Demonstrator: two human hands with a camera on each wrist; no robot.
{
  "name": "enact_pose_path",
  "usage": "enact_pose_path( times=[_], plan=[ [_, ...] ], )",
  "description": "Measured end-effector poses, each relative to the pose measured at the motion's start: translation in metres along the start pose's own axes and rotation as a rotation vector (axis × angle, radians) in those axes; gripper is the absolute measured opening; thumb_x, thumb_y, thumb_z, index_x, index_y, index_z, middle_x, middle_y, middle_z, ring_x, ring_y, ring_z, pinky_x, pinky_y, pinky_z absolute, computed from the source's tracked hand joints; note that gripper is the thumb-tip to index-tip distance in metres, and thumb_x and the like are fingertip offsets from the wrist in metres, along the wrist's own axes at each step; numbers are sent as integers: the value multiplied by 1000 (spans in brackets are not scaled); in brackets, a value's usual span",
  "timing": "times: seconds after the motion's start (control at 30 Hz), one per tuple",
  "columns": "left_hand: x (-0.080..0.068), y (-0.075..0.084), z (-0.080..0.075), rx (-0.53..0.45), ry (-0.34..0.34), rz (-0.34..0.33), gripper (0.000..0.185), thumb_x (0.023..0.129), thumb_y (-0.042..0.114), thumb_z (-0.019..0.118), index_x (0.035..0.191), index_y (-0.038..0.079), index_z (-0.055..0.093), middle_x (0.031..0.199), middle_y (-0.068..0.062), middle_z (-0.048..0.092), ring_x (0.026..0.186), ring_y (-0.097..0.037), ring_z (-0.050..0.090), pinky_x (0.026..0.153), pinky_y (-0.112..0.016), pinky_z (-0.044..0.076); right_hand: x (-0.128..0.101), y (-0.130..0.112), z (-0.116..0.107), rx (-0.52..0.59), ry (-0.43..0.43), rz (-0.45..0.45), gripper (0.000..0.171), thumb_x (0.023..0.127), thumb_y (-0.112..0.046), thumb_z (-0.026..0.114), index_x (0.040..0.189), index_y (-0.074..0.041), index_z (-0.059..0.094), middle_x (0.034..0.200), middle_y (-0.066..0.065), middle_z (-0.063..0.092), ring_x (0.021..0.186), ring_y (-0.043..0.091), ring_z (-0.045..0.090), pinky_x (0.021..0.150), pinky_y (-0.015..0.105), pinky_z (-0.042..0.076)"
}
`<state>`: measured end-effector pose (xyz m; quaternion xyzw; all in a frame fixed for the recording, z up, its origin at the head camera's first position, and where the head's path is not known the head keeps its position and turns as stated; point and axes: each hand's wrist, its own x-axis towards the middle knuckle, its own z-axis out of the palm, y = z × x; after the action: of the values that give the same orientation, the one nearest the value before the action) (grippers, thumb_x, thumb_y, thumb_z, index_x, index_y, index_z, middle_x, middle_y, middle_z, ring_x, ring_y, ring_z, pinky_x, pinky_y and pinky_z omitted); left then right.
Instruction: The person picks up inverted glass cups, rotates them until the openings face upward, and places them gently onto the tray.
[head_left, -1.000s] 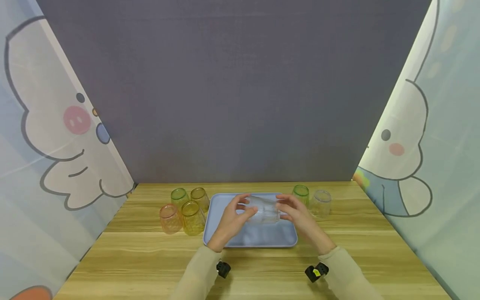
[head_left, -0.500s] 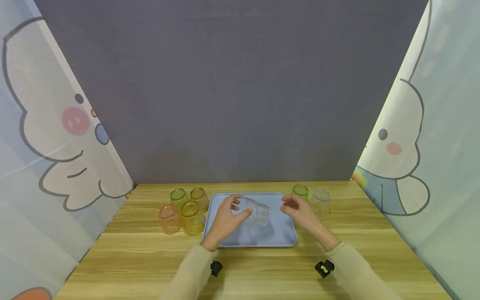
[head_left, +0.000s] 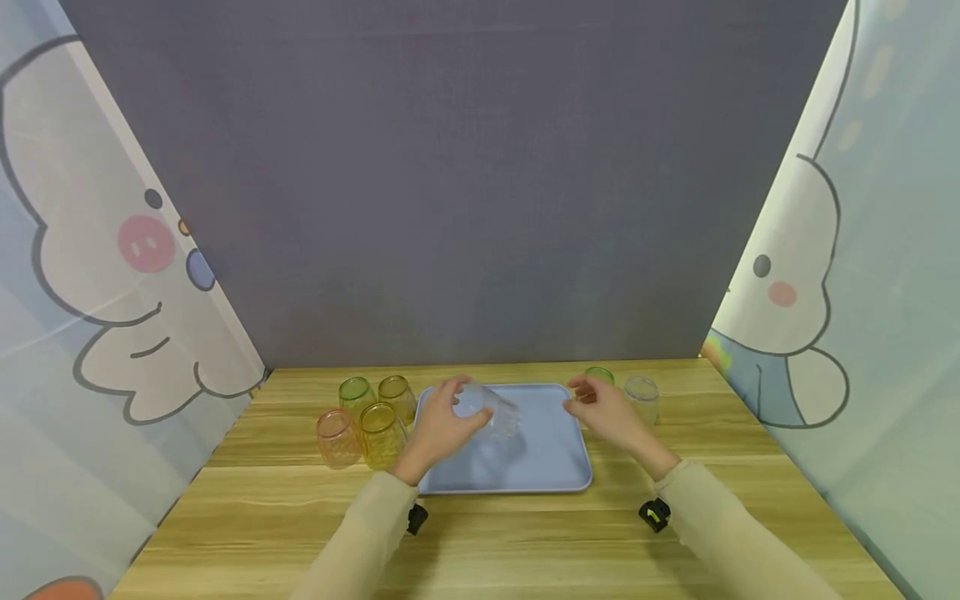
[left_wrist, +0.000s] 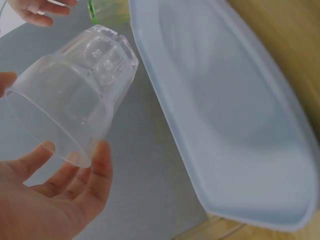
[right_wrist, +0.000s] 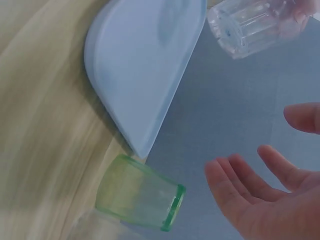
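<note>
My left hand (head_left: 442, 427) holds a clear faceted plastic cup (head_left: 504, 417) near its rim, fingers and thumb around the mouth end. The cup is tipped on its side over the blue tray (head_left: 543, 471), its base pointing right. In the left wrist view the cup (left_wrist: 85, 80) is see-through with nothing inside. To the right, my right hand (head_left: 611, 412) hovers by the tray's right edge with fingers loosely bent and nothing between them. A green-rimmed cup (right_wrist: 142, 195) stands beside that hand, partly covered by it in the head view.
Left of the tray, a pink cup (head_left: 339, 440), a yellow cup (head_left: 384, 437), a green cup (head_left: 356, 393) and an amber cup (head_left: 398, 397) stand grouped on the wooden table (head_left: 262, 492). Another clear cup (head_left: 643, 396) is at the right. A grey panel (head_left: 480, 208) rises behind.
My right hand has let go of the clear cup and drawn away to the right. The left hand has carried the cup leftward over the tray.
</note>
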<state>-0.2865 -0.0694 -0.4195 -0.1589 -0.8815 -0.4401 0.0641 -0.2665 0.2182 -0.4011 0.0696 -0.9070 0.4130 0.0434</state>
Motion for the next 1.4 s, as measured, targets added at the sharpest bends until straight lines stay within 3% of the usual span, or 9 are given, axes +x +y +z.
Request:
enact_pose_path(
  times=[0.3,0.6,0.9,1.1,1.4],
  plan=[
    [10,-2,-11,125,22,11,70,85,47,74,143,12,55,136,-14,54,121,-36,56,96,-57,48,9,5,-8,-55,-6,-22,46,97,-22,65,135,2,56,130,26,59,118,42,56,96,55,49],
    [18,-8,-19,278,13,49,69,84,47,73,141,13,57,133,-15,54,112,-33,57,88,-50,51,16,5,-11,-119,-8,-7,51,96,-25,64,137,3,54,134,29,56,123,45,54,99,59,46],
    [24,-6,-25,337,18,58,69,83,43,72,141,8,56,131,-15,52,115,-35,53,86,-51,51,21,5,-10,-272,31,-48,54,94,-25,64,137,5,54,139,32,52,127,51,50,99,65,45],
    [34,-9,-24,404,15,64,68,84,44,70,140,9,56,132,-17,51,116,-36,51,85,-52,51,24,8,-9,-437,64,-106,50,94,-26,64,133,4,57,131,30,55,116,47,55,90,60,49],
    [44,-16,-25,494,6,48,71,83,44,70,142,7,55,130,-18,52,111,-35,52,79,-50,52,26,12,-9,-484,68,-127,51,94,-24,65,133,7,56,129,32,54,117,50,53,91,63,48]
  ],
)
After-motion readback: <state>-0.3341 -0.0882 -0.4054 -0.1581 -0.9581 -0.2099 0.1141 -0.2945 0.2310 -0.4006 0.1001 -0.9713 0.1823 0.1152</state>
